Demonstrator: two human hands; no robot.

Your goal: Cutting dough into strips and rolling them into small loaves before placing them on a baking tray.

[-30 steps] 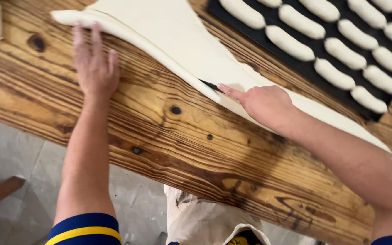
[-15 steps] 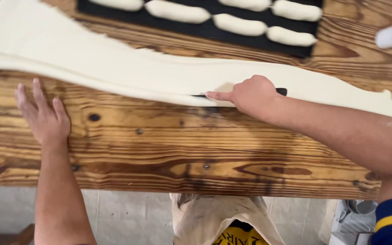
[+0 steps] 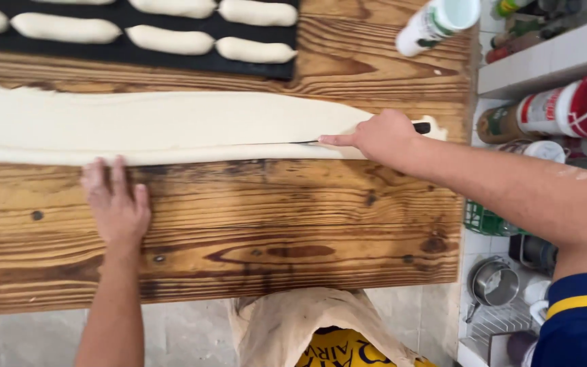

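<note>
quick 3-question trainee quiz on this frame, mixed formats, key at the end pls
1. True or false: the left hand lies flat on the wooden table, fingertips at the near edge of the dough sheet.
2. What does the right hand hold? A) a rolling pin B) a knife with a black handle C) a brush
3. Fill in: the shaped dough pieces lie on a ____ tray beyond the sheet.

Key: 1 true; 2 B, with its blade in a cut that runs along the sheet; 3 black.
</note>
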